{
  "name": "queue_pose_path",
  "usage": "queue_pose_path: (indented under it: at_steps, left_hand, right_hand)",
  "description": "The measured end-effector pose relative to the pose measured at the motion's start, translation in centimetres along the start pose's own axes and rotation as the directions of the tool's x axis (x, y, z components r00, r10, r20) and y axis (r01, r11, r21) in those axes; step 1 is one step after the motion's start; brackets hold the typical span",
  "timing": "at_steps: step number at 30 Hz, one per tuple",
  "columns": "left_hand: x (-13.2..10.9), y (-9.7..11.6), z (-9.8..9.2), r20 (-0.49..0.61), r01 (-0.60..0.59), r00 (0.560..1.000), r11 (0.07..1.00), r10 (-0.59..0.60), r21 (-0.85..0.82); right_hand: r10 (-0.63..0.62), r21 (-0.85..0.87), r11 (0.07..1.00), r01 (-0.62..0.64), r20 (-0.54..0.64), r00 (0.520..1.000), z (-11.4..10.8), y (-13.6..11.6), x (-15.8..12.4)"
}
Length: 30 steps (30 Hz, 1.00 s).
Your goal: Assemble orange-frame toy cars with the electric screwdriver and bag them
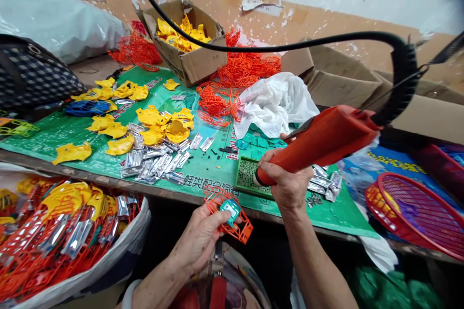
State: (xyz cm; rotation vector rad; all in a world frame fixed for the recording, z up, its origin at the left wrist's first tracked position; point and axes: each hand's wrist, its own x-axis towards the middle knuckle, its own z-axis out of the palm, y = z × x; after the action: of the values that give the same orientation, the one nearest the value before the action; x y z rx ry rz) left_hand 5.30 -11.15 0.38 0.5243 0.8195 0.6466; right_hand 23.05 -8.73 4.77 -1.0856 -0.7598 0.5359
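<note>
My left hand [201, 234] is closed on an orange plastic frame [244, 229], low in front of the table edge. A teal plastic piece [231, 210] sits on that frame, with my thumb pressed against it. My right hand [288, 181] wraps around a red electric screwdriver [322, 140], whose black cable curves up from its rear end. The screwdriver's front end points down and left over a green perforated tray [253, 190]; its tip is hard to make out. Small dark screws [314, 199] lie to the right of my right wrist.
Yellow plastic shells [152, 116] and silvery pieces [155, 164] lie on the table's left. A cardboard box [203, 65] holds more shells. Orange frames [250, 63] and a white plastic bag [277, 104] are behind. A full sack [141, 231] stands left; a red basket [416, 212] sits right.
</note>
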Motion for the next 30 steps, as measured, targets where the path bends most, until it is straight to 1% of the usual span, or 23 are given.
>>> queue_pose_path:
  at_steps: [3,6,10,13,18,24,30]
  left_hand:
    - [0.0,-0.2,-0.2,-0.001,-0.021,1.0,0.999,0.02,-0.045]
    - [0.1,-0.4,-0.3,0.008,-0.029,1.0,0.997,0.03,-0.065]
    - [0.2,-0.5,-0.2,0.004,-0.035,0.999,0.998,0.035,-0.053]
    - [0.3,-0.7,-0.2,-0.009,-0.025,1.0,0.999,0.024,-0.041]
    - [0.3,-0.9,-0.4,0.008,-0.023,1.0,0.999,0.023,-0.042]
    - [0.2,-0.7,-0.2,0.013,-0.028,0.999,0.998,0.029,-0.05]
    - [0.1,-0.7,-0.2,-0.007,-0.029,1.0,0.998,0.028,-0.048]
  right_hand:
    - [-0.015,0.046,0.999,0.015,0.008,1.0,0.1,-0.7,0.3]
    - [0.009,0.123,0.992,-0.012,0.026,1.0,0.1,-2.4,0.1]
    - [0.03,0.225,0.972,-0.063,0.147,0.989,0.0,-4.7,-1.5]
    - [0.036,0.263,0.96,-0.095,0.221,0.974,-0.1,-5.6,-3.0]
    - [0.027,0.281,0.955,-0.094,0.234,0.972,0.0,-5.6,-4.2]
    - [0.054,0.272,0.954,-0.123,0.248,0.967,0.2,-5.3,-4.5]
    - [0.066,0.286,0.948,-0.139,0.25,0.966,0.2,-4.7,-4.5]
